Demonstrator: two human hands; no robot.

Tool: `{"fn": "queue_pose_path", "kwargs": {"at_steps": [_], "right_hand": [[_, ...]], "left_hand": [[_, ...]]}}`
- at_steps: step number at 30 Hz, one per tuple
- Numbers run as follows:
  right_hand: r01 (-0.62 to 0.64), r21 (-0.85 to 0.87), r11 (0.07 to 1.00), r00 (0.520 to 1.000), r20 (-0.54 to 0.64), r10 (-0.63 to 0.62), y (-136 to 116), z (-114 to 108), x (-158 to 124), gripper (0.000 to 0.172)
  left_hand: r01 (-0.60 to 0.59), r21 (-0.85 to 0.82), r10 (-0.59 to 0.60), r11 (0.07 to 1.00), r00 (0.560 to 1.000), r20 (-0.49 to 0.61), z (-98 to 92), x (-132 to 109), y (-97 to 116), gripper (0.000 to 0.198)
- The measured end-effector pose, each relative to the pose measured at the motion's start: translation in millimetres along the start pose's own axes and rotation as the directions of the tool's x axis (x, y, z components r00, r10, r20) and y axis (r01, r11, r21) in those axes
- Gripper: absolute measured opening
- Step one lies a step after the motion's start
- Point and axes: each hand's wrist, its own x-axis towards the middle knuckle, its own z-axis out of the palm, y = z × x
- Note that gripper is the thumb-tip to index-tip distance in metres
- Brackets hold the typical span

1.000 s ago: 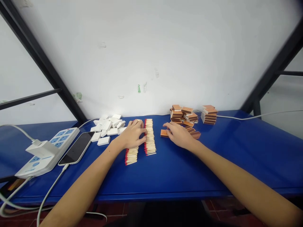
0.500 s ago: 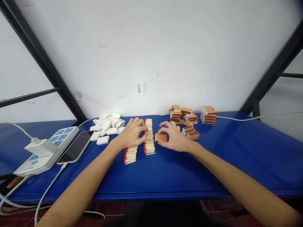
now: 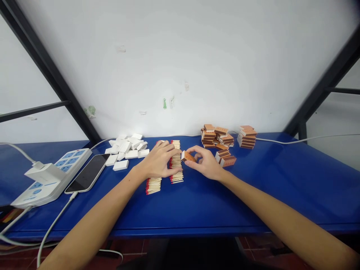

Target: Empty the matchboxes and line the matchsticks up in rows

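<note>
one brown matchbox (image 3: 188, 156), tilted, pale end toward the left, pinched between thumb and fingers of the right hand (image 3: 206, 162); just beside, the left hand (image 3: 161, 160), fingers loosely parted, gripping nothing visible, over two rows of red-tipped matches (image 3: 153, 185). farther out, white boxes (image 3: 128, 147) to the left and stacked brown boxes (image 3: 225, 138) to the right, near the wall (image 3: 180, 67); room for moving on the blue tabletop (image 3: 180, 210) between the forearms (image 3: 98, 219), down to the front edge (image 3: 180, 231), and off to the right.

Surface (image 3: 202, 210): blue, glossy
Power strip (image 3: 66, 163): beside phone (image 3: 87, 173)
White boxes (image 3: 129, 147): loose heap
Matches (image 3: 176, 162): two rows
Brown matchboxes (image 3: 208, 139): piled, stacked
</note>
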Motion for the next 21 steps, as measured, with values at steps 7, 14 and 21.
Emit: {"fn": "queue_pose_path", "kwargs": {"at_steps": [7,14,21], "right_hand": [[-0.227,0.536,0.813,0.968,0.035,0.248,-3,13,6,0.033],[-0.411,0.745,0.526,0.844,0.093,0.528,-4,13,6,0.037],[-0.392,0.767,0.508,0.859,0.106,0.501,0,14,6,0.04]], "left_hand": [[0.056,0.067,-0.054,0.996,0.998,-0.039,5.0,-1,-5,0.055],[0.045,0.086,-0.042,0.995,0.999,-0.032,5.3,-2,-5,0.05],[0.023,0.048,-0.021,0.999,0.999,-0.038,6.3,-1,-1,0.049]]}}
